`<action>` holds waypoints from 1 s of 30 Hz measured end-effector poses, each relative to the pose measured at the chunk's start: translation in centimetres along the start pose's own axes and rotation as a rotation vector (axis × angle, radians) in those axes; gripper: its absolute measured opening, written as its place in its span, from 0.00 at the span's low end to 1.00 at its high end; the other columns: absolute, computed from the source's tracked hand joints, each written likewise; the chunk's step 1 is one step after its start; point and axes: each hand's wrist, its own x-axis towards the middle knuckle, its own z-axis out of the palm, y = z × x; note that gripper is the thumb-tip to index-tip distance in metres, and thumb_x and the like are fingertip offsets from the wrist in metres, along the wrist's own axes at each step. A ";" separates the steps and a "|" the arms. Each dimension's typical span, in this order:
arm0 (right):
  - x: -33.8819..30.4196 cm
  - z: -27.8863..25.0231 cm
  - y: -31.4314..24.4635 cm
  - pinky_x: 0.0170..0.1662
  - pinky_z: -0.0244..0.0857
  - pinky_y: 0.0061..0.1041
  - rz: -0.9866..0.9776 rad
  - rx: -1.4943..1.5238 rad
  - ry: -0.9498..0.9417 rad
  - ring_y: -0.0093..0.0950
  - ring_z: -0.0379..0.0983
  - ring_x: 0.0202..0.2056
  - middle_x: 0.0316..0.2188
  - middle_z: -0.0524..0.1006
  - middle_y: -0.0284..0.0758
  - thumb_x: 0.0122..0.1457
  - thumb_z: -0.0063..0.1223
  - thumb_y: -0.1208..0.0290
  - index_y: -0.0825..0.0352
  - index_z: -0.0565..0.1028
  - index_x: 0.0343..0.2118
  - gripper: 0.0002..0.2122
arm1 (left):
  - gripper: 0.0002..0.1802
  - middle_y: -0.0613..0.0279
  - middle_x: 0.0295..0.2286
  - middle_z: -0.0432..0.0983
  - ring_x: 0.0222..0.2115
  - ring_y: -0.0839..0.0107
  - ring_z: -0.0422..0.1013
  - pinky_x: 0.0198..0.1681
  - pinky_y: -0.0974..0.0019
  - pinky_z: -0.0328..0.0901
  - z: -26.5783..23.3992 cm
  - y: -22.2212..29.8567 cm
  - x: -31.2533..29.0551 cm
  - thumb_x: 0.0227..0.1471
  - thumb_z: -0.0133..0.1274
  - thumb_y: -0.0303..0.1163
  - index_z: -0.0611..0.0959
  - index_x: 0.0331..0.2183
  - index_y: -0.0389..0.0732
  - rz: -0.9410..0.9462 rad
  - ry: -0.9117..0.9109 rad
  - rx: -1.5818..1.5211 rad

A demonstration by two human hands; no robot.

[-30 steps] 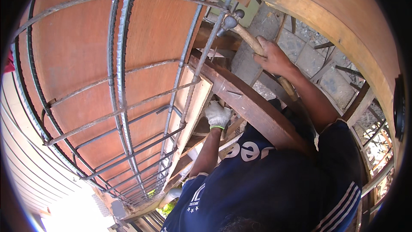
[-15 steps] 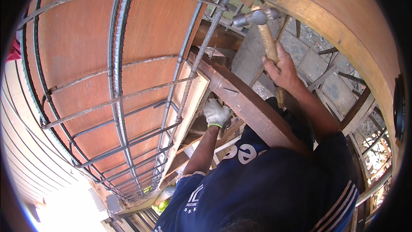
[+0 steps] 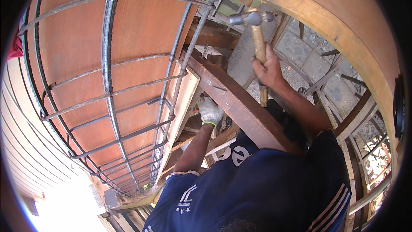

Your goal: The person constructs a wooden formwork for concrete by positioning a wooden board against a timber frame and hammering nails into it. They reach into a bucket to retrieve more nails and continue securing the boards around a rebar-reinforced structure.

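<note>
Head view: right hand (image 3: 269,71), bare, fingers wrapped round the wooden handle of a ball-peen hammer (image 3: 259,45), which stands raised right of a dark timber beam (image 3: 240,98), head uppermost. Left hand (image 3: 211,111), in a pale knitted glove, sits low between that beam and a pale board (image 3: 185,96); fingers mostly hidden, cannot tell whether they grip anything. Beam runs diagonally between the two hands, a nail (image 3: 219,88) jutting from its side. To the left, a tied rebar cage (image 3: 107,51) stands in front of an orange-brown plywood panel (image 3: 143,30), crowding the left hand's side. Upper right, a curved wooden form (image 3: 326,25) arcs round the workspace; paving slabs (image 3: 296,45) and crossing timbers below.
</note>
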 end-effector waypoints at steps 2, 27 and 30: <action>-0.1 1.9 2.5 0.24 0.64 0.24 -0.082 -0.282 -0.201 0.21 0.71 0.21 0.21 0.71 0.33 0.58 0.51 0.76 0.69 0.67 0.46 0.13 | 0.25 0.46 0.34 0.81 0.39 0.46 0.76 0.45 0.50 0.69 -2.1 1.7 0.9 0.48 0.56 0.51 0.84 0.38 0.39 -0.093 -0.194 -0.010; -0.7 -0.3 -1.4 0.25 0.69 0.34 -0.039 0.128 0.262 0.34 0.77 0.23 0.20 0.75 0.41 0.56 0.56 0.73 0.72 0.66 0.40 0.14 | 0.30 0.52 0.46 0.78 0.43 0.53 0.77 0.45 0.52 0.70 11.9 -8.5 -1.2 0.50 0.56 0.50 0.78 0.51 0.43 -0.117 0.061 -0.555; 0.3 2.9 0.3 0.31 0.69 0.34 0.033 -0.247 -0.163 0.36 0.75 0.27 0.21 0.73 0.42 0.54 0.55 0.77 0.71 0.68 0.43 0.13 | 0.30 0.51 0.46 0.78 0.43 0.52 0.76 0.45 0.52 0.70 11.7 -8.9 -0.8 0.49 0.57 0.50 0.78 0.50 0.44 -0.112 0.059 -0.547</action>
